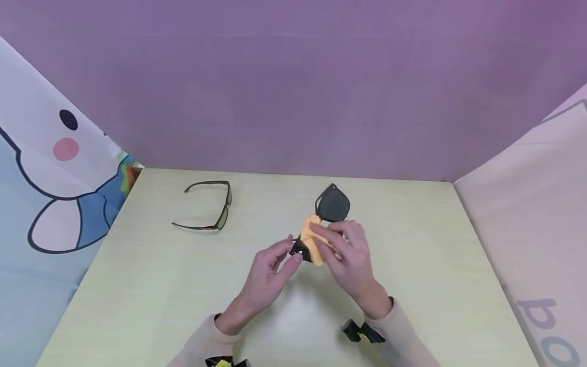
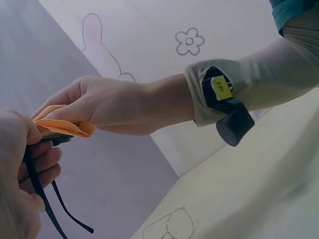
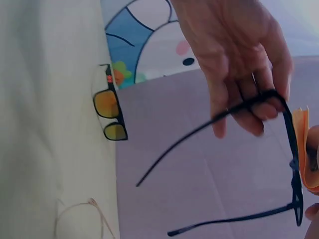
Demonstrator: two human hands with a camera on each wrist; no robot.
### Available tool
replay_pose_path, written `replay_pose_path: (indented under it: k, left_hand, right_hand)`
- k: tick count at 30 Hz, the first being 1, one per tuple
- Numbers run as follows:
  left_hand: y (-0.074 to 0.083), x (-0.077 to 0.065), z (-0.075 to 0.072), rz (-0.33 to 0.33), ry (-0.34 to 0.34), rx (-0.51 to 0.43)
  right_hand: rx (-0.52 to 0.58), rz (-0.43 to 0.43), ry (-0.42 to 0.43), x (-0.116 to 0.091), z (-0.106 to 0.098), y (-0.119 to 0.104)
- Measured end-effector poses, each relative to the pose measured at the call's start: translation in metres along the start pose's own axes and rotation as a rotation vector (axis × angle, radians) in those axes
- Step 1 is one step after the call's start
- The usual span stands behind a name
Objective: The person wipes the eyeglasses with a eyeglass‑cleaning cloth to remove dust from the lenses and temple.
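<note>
1. Gripping black sunglasses (image 1: 334, 205) by one end of the frame with the left hand (image 1: 267, 272).
2. Pinching an orange cloth (image 1: 313, 251) in the right hand (image 1: 352, 257), against the front of the sunglasses.
3. Holding both above the worktop (image 1: 422, 250), with the sunglasses' temples unfolded.
4. With yellow-lensed glasses (image 1: 222, 217) well apart on the left, and thin wire-framed glasses (image 2: 179, 223) also on the worktop.

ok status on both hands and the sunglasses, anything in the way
Left hand gripping sunglasses. Right hand pinching orange cloth over part of them. Yellow-lensed glasses lie off left, apart from both hands, seemingly not in the way.
</note>
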State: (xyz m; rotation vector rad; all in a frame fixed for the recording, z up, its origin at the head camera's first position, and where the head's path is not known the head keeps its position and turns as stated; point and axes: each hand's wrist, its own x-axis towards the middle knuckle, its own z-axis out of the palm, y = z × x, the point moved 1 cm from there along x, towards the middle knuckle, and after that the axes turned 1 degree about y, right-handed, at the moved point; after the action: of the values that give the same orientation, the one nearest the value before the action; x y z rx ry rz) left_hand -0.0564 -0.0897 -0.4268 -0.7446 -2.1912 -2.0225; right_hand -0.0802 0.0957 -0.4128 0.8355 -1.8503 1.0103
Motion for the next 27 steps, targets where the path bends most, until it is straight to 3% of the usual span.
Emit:
replay_pose_path:
  k: [4, 14, 23, 27]
  left_hand:
    - [0.000, 0.000, 0.000, -0.007, 0.005, 0.008]
    - [-0.002, 0.000, -0.001, 0.003, 0.025, 0.009]
    - [0.002, 0.000, -0.002, -0.086, 0.007, 0.000]
    - [0.002, 0.000, -0.002, -0.057, 0.016, 0.007]
  right_hand:
    - [0.005, 0.030, 0.005, -0.001, -0.001, 0.000]
    - [0.010, -0.102, -0.002, -0.019, 0.006, -0.010]
    - [0.012, 0.034, 0.022, -0.004, 0.000, 0.000]
    - [0.029, -0.020, 0.011, -0.013, 0.004, -0.006]
